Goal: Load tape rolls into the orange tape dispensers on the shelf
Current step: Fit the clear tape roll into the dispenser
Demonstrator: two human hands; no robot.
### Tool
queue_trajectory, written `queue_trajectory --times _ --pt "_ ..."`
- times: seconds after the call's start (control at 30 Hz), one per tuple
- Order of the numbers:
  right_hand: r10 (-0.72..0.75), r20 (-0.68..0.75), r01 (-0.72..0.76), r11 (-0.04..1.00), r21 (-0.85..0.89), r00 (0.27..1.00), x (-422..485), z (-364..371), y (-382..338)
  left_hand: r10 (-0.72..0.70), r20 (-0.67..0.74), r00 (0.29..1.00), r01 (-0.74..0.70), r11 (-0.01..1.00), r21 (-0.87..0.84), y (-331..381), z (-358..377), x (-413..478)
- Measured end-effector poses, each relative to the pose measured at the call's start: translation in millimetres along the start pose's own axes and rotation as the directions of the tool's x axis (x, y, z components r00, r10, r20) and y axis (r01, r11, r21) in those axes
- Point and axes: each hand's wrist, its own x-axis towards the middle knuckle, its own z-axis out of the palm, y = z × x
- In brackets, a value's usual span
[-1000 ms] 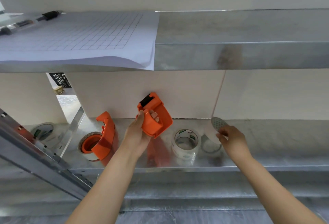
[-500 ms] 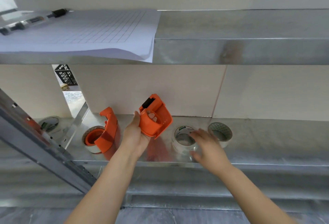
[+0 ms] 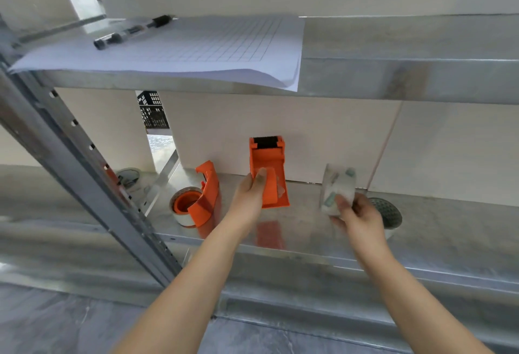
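While held at frame centre, dispenser: an orange tape dispenser gripped by the left hand.
Roll: a clear tape roll pinched in the right hand; green label blurred, unreadable.

The clear tape roll is motion-blurred; the right hand partly hides the grey roll behind it.

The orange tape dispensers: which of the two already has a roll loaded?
The dispenser standing on the shelf, left of the left hand: a roll sits around its hub. The held dispenser is empty.
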Motion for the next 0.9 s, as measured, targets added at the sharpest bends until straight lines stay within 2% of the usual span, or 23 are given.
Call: queue_trajectory --times 0.07,0.13,0.23,0.4,0.63,0.8,0.9 --pt "-0.002 0.070 -0.009 0.987 0.161 0.998 -4 4 -15 0.019 0.023 1.000 -0.020 0.999 0.045 1 2 -3" --pt "-0.041 0.143 0.011 0.979 0.203 0.989 -9 9 -26 0.028 0.041 0.999 -0.032 0.996 0.088 1 5 -5" --pt "-0.102 0.236 0.067 0.986 0.153 0.966 -17 17 -33 0.035 0.073 0.997 -0.043 0.994 0.104 1 11 -10" --pt "-0.165 0.334 0.183 0.983 -0.025 0.928 -30 26 -33 0.059 0.142 0.988 -0.066 0.997 0.048 9 20 -20" --pt "-0.168 0.377 0.193 0.981 -0.027 0.911 -39 34 -35 0.128 0.192 0.973 -0.103 0.986 -0.135 10 22 -30" --pt "-0.331 0.280 0.366 0.927 -0.081 0.901 -48 46 -34 0.113 0.203 0.973 -0.056 0.962 -0.269 12 23 -35" --pt "-0.443 0.368 0.522 0.841 -0.146 0.817 -52 46 -35 0.091 0.197 0.976 -0.033 0.959 -0.280 15 20 -35"
